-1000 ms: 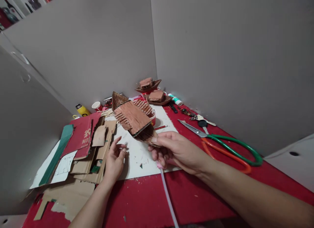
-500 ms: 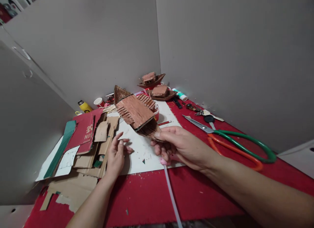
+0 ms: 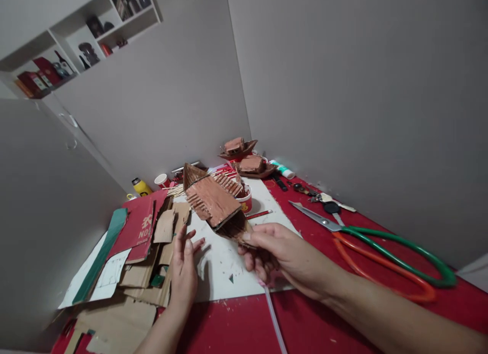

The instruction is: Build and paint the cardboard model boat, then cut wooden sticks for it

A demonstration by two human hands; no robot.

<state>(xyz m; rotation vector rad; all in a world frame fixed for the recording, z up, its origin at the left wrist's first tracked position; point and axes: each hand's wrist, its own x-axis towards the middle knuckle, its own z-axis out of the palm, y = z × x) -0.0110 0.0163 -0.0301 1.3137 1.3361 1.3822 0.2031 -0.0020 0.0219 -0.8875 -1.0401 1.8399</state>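
A brown model boat with a flat reddish-brown roof and ridged side pieces hangs tilted over the white board. My right hand pinches its near end between thumb and fingers. To the left of the boat, my left hand is raised with its fingers apart, holding nothing and not touching the boat. Under my right hand lies a pink glue gun, mostly hidden, with a clear glue stick poking out toward me. Behind the held boat stands a tub of brown material.
Cut cardboard and a red box piece are piled at left. Large scissors and keys lie at right on the red cloth. Two finished-looking model boats stand at the back, near a white-and-teal tube.
The camera view has tilted upward, so the table sits lower and a wall shelf shows at upper left. Both hands keep nearly the same pose, and the boat stays in my right hand.
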